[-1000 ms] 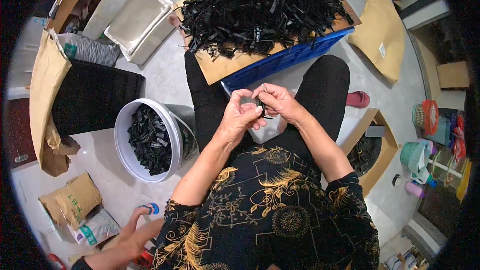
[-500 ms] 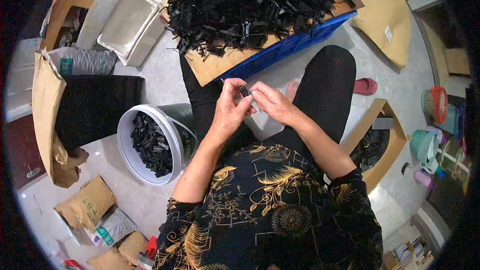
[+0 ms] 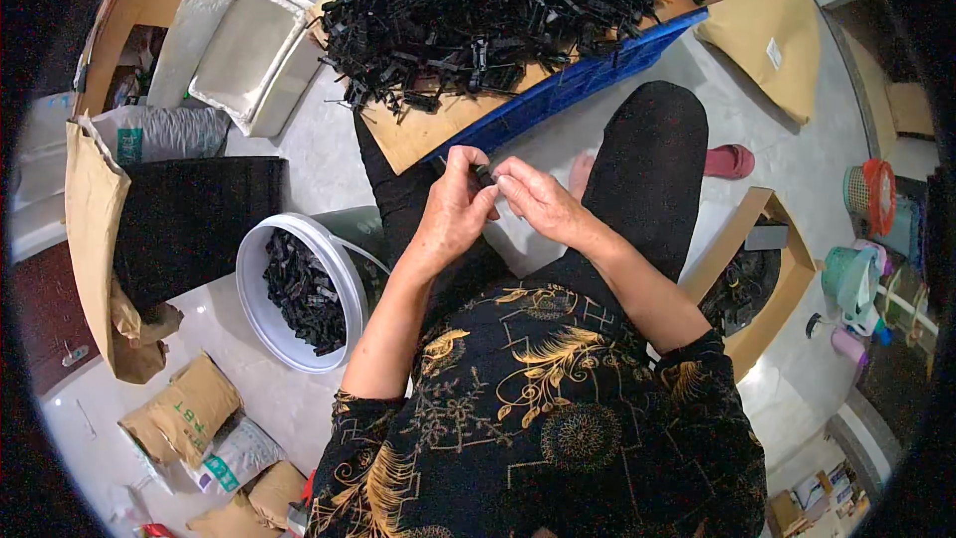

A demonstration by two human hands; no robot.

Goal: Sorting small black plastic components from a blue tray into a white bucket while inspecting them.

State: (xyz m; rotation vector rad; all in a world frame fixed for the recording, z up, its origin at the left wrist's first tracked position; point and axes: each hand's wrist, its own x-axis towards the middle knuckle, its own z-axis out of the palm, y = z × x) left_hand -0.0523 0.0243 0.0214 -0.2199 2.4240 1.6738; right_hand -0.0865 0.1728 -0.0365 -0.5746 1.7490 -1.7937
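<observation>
Between my two hands is a small black plastic part (image 3: 485, 176), mostly covered by fingers. My left hand (image 3: 454, 207) is closed around it, thumb and index finger pinching. The fingertips of my right hand (image 3: 538, 201) press together at the part's right side; whether they grip the same piece or a scrap of it is hidden. Both hands are above my lap, just in front of a wooden board (image 3: 403, 139) heaped with a pile of black plastic parts (image 3: 488, 25). To the left, a white bucket (image 3: 349, 324) holds more black pieces.
The board rests on a blue crate (image 3: 588, 75). An open cardboard box (image 3: 732, 239) with black items is at right. Foam boxes (image 3: 244, 60), a large paper bag (image 3: 95, 239) and several packages (image 3: 189, 408) lie left. A tan sack (image 3: 762, 30) and pink slipper (image 3: 729, 161) are far right.
My hands keep the same pinched hold on the small black part, with slight finger movement. The whole view has shifted a little.
</observation>
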